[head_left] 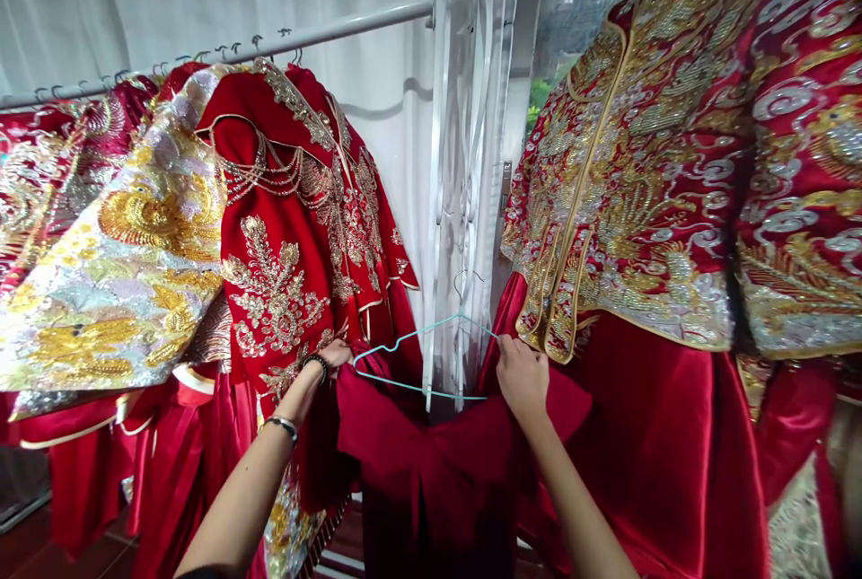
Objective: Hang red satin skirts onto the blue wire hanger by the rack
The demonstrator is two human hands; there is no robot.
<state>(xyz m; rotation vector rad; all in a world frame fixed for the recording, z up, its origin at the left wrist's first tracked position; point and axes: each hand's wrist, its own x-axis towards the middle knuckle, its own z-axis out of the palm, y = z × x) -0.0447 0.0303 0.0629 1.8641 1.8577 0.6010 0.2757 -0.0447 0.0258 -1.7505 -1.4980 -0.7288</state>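
A light blue wire hanger (431, 355) sits between my hands with a dark red skirt (431, 462) draped over its lower bar. My left hand (335, 355) is closed on the hanger's left end and the cloth there; a bracelet and a dark band circle that wrist. My right hand (522, 377) is closed, pinching the hanger's right end together with the red fabric. Just right of my right hand hangs a red jacket (639, 175) thick with gold and silver embroidery.
A metal rail (337, 27) runs across the top left, carrying several red embroidered gowns (283, 229) on hooks. A white metal post (464, 157) stands behind the hanger. White curtain covers the back wall. A window shows at top right.
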